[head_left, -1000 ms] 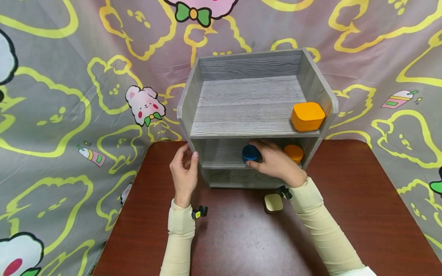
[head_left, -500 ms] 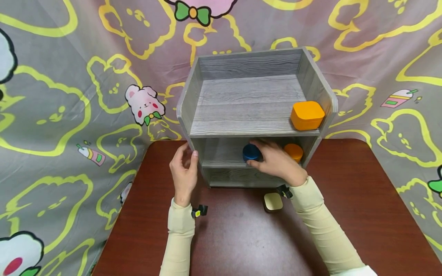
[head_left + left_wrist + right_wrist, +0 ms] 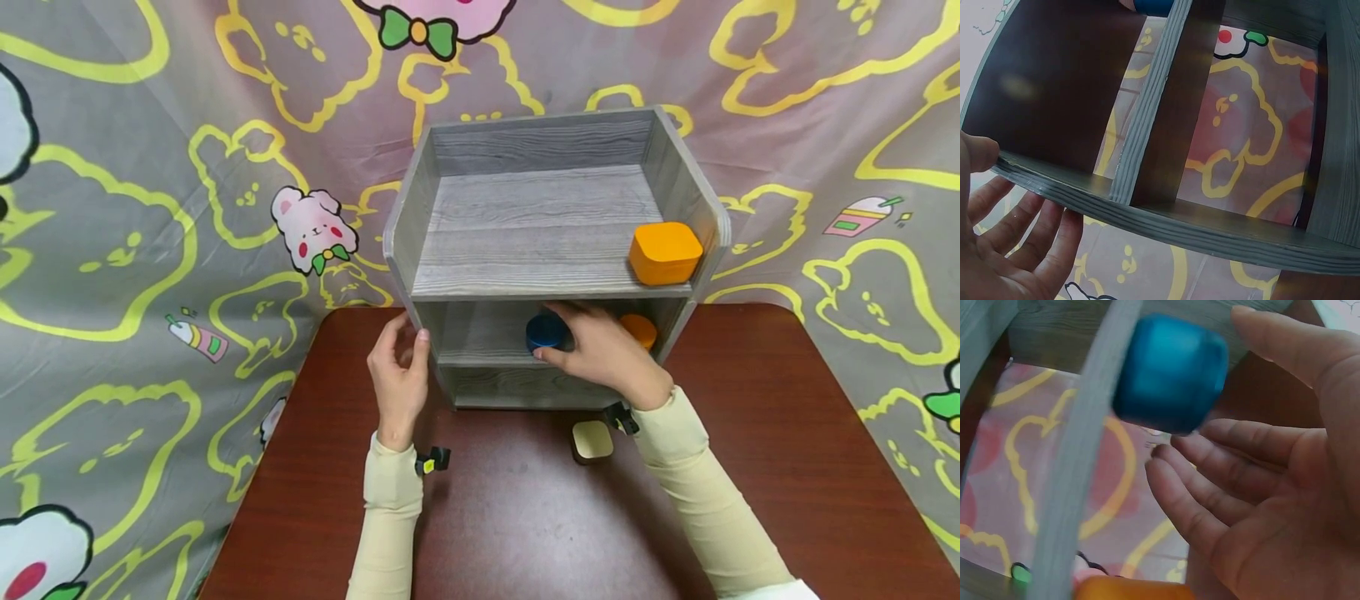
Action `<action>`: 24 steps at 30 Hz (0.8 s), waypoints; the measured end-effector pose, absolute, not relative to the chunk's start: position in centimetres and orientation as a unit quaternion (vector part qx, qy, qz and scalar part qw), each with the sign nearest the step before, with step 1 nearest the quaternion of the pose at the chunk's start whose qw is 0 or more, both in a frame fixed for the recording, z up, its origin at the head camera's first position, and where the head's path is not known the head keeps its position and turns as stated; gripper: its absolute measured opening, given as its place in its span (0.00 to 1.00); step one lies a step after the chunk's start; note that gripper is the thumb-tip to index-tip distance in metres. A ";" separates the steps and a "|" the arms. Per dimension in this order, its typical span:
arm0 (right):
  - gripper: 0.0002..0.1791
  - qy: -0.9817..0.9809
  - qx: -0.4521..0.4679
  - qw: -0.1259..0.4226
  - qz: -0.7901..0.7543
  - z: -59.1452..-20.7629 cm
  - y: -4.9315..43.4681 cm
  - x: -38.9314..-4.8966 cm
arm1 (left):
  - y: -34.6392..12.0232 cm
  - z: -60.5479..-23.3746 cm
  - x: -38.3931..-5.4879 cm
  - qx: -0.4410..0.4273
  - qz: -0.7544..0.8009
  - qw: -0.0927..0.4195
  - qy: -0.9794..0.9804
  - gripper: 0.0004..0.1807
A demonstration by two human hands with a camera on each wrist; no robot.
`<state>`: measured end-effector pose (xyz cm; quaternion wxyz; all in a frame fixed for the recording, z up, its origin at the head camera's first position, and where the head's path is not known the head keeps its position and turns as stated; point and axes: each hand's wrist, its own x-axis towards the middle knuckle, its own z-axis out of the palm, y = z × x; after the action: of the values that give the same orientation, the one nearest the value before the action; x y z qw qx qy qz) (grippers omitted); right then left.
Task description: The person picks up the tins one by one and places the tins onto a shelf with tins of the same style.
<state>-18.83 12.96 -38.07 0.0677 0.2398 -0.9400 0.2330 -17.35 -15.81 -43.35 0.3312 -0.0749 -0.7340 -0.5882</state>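
A small glossy blue round container (image 3: 545,333) stands on the middle board of a grey wood-grain shelf unit (image 3: 525,192), near the board's front edge. My right hand (image 3: 596,343) is just right of it. In the right wrist view its thumb is spread away from the blue container (image 3: 1172,372), and the fingertips (image 3: 1163,453) reach close below it in that image. My left hand (image 3: 401,375) holds the unit's left side panel at its front edge. In the left wrist view the thumb (image 3: 982,153) lies on one face of that panel, the fingers on the other.
An orange rounded box (image 3: 665,252) stands at the right of the top board. Below it, an orange round container (image 3: 639,330) is partly hidden by my right hand. A cream-topped square box (image 3: 592,440) stands on the brown table (image 3: 495,517) before the unit.
My right hand has shifted slightly right and its fingers have loosened from the blue container, which stays on the middle board. The left hand keeps its place.
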 end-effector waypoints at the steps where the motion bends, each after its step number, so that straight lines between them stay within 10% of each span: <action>1: 0.41 -0.939 0.240 0.073 0.234 -37.8 13.0 -18.6 | -15.8 -43.3 -17.3 -0.075 -0.588 0.331 -0.734 0.15; 24: 0.37 -0.918 0.269 0.166 0.239 -36.4 14.8 -14.0 | -15.9 -43.6 -17.4 -0.075 -0.585 0.334 -0.736 0.16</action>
<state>-13.96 14.83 -36.45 0.1662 0.2688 -0.9180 0.2394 -17.38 -15.88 -43.64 0.3335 -0.0751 -0.7356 -0.5848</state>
